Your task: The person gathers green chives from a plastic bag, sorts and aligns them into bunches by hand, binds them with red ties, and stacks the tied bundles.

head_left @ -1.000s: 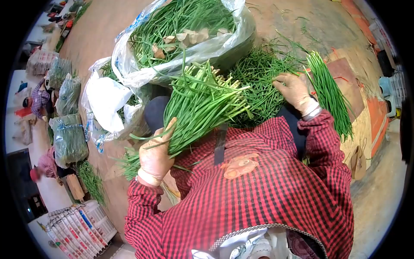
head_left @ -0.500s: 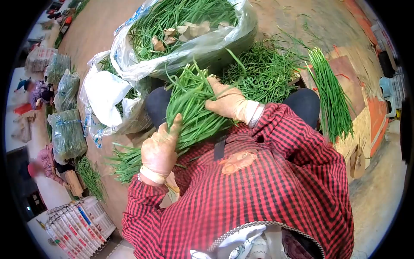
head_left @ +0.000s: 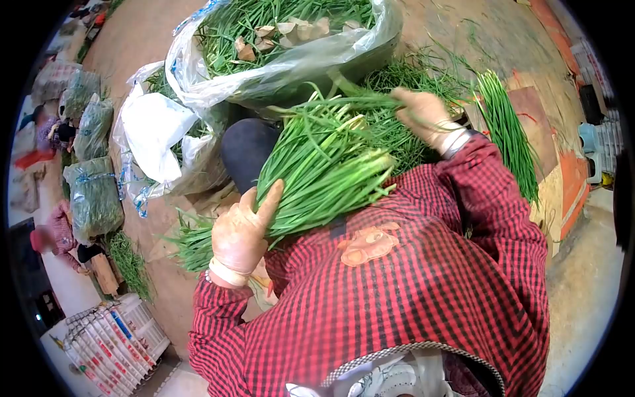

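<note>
A thick bunch of garlic chives (head_left: 324, 165) lies across my lap, its pale cut ends pointing right. My left hand (head_left: 239, 231), in a thin glove, grips the bunch near its leafy end, with thumb and forefinger on top. To the right of the bunch, my right hand (head_left: 426, 118), gloved too, pinches a few loose chive strands that trail leftward over the bunch. Behind that hand lies a loose heap of chives (head_left: 410, 149). A neat chive bundle (head_left: 508, 135) rests on a board at the right.
A large clear plastic bag (head_left: 284, 73) full of chives stands in front of me. Beside it is a smaller bag with a white plastic sheet (head_left: 155, 135). Packed bags (head_left: 94, 198), stacked crates (head_left: 116, 341) and another person (head_left: 61, 231) are at the left.
My right hand has moved away from the bunch, up and to the right, drawing a few strands with it. The bunch's cut ends now show. My left hand has barely shifted.
</note>
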Demonstrator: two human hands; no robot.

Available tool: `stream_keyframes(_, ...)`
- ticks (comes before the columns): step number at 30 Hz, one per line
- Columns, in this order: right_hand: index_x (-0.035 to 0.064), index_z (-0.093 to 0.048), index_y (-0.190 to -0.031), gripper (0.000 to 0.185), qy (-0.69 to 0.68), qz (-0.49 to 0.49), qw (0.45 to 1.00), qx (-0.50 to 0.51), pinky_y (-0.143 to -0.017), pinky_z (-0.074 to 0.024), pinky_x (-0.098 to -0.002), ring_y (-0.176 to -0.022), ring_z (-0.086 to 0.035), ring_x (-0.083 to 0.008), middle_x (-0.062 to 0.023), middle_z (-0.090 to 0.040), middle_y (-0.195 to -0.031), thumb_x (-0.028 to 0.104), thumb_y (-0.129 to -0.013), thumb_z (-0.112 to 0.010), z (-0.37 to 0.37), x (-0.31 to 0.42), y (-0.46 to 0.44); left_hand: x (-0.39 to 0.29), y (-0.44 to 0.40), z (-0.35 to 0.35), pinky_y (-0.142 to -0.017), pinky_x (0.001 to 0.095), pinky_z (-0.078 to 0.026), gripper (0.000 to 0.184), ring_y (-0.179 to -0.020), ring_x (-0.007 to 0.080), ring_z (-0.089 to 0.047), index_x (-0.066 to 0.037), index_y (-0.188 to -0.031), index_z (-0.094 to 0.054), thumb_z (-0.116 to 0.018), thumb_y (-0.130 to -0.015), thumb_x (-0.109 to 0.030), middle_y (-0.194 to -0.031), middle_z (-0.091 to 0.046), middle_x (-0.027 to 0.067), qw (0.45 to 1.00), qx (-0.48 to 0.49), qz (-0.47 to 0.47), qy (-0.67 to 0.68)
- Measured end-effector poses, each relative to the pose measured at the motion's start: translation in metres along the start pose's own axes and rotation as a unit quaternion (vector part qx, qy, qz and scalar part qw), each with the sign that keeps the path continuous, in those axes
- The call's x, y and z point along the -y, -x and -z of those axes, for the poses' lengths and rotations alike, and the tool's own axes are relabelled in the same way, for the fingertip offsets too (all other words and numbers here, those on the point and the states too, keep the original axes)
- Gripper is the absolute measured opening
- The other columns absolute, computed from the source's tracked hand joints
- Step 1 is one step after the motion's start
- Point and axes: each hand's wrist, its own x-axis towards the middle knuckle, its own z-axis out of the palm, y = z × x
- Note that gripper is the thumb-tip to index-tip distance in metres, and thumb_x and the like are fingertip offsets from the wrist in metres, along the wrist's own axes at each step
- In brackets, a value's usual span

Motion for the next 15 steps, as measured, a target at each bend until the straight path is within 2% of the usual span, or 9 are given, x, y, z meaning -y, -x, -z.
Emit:
stream_keyframes(2, 0.0093, -0.059, -0.112, 0.029, 0.066, -0.039, 0.995, -0.061, -0.078, -0.0519, -0.0457, -0.086, -0.066, -0.0375, -0.0186, -0.068, -0.091, 0.02, -0.085, -0.062, 0.03, -0.039, 0.003, 0.006, 0.008, 0.001, -0.074, 0.0409, -0.054, 0.088, -0.096, 0.0333, -0.065, -0.028, -0.148, -0.038, -0.071, -0.069, -0.006, -0.12, -0.06, 0.0176, 1.0, -0.004, 0.004, -0.004)
stream_keyframes(3, 0.0091, -0.058, -0.117, 0.035, 0.098, -0.061, 0.993, -0.001, -0.083, -0.0511, -0.0453, -0.094, -0.066, -0.0361, -0.0199, -0.068, -0.102, 0.027, -0.087, -0.06, 0.044, -0.044, 0.001, 0.008, 0.011, 0.001, -0.074, 0.0408, -0.054, 0.086, -0.097, 0.0333, -0.065, -0.028, -0.148, -0.039, -0.073, -0.071, -0.01, -0.12, -0.06, 0.0174, 1.0, -0.005, 0.006, -0.005)
stream_keyframes(5, 0.0066, -0.058, -0.122, 0.049, 0.14, -0.079, 0.98, 0.117, -0.089, -0.0499, -0.0432, -0.104, -0.064, -0.0346, -0.0208, -0.066, -0.11, 0.042, -0.088, -0.061, 0.048, -0.043, 0.003, 0.008, 0.01, 0.0, -0.073, 0.0405, -0.054, 0.082, -0.095, 0.0333, -0.066, -0.028, -0.148, -0.038, -0.072, -0.074, -0.014, -0.119, -0.061, 0.0174, 1.0, -0.006, 0.002, -0.008)
stream_keyframes(7, 0.0006, -0.059, -0.124, 0.071, 0.137, 0.028, 0.99, 0.0, -0.094, -0.048, -0.0405, -0.11, -0.062, -0.0343, -0.0205, -0.064, -0.117, 0.06, -0.084, -0.059, 0.033, -0.009, 0.012, 0.004, 0.005, 0.004, -0.073, 0.0402, -0.054, 0.082, -0.093, 0.0329, -0.066, -0.029, -0.148, -0.038, -0.072, -0.075, -0.014, -0.118, -0.061, 0.0177, 1.0, 0.001, -0.005, -0.019)
stream_keyframes(9, -0.0038, -0.059, -0.123, 0.087, 0.022, 0.064, 0.996, 0.053, -0.095, -0.048, -0.0401, -0.11, -0.062, -0.0355, -0.0217, -0.064, -0.117, 0.071, -0.079, -0.057, 0.034, 0.049, 0.012, -0.001, 0.0, 0.006, -0.072, 0.0401, -0.054, 0.082, -0.093, 0.0325, -0.066, -0.029, -0.148, -0.038, -0.071, -0.075, -0.013, -0.119, -0.061, 0.0178, 0.999, 0.006, -0.015, -0.028)
stream_keyframes(11, -0.0037, -0.064, -0.117, 0.085, -0.007, 0.084, 0.985, 0.153, -0.092, -0.0497, -0.0408, -0.105, -0.064, -0.0351, -0.022, -0.067, -0.11, 0.071, -0.078, -0.057, 0.029, 0.098, 0.008, -0.004, -0.002, 0.009, -0.072, 0.0399, -0.055, 0.082, -0.093, 0.0321, -0.066, -0.029, -0.148, -0.038, -0.071, -0.075, -0.013, -0.119, -0.061, 0.0179, 0.999, 0.014, -0.02, -0.042)
stream_keyframes(13, -0.0012, -0.066, -0.106, 0.076, 0.061, 0.099, 0.969, 0.22, -0.083, -0.0514, -0.0424, -0.095, -0.066, -0.0354, -0.0222, -0.068, -0.1, 0.07, -0.081, -0.055, 0.008, 0.122, -0.004, -0.007, -0.001, 0.014, -0.071, 0.0396, -0.055, 0.083, -0.092, 0.0316, -0.066, -0.03, -0.148, -0.038, -0.071, -0.074, -0.013, -0.12, -0.061, 0.018, 0.997, 0.032, -0.031, -0.064)
stream_keyframes(14, 0.0007, -0.068, -0.096, 0.068, 0.033, 0.102, 0.974, 0.198, -0.079, -0.0507, -0.0442, -0.091, -0.066, -0.0365, -0.0215, -0.068, -0.094, 0.066, -0.081, -0.057, -0.01, 0.123, -0.009, -0.008, 0.0, 0.016, -0.071, 0.0395, -0.055, 0.086, -0.094, 0.0314, -0.066, -0.03, -0.148, -0.038, -0.073, -0.071, -0.012, -0.121, -0.06, 0.0172, 0.996, 0.044, -0.026, -0.068)
stream_keyframes(15, 0.0022, -0.067, -0.093, 0.054, -0.005, 0.097, 0.98, 0.172, -0.077, -0.0511, -0.0444, -0.089, -0.066, -0.0371, -0.0208, -0.068, -0.089, 0.055, -0.081, -0.061, -0.024, 0.12, -0.012, -0.007, 0.001, 0.014, -0.071, 0.0395, -0.055, 0.086, -0.094, 0.0314, -0.066, -0.03, -0.148, -0.038, -0.073, -0.071, -0.012, -0.121, -0.06, 0.0172, 0.997, 0.045, -0.025, -0.066)
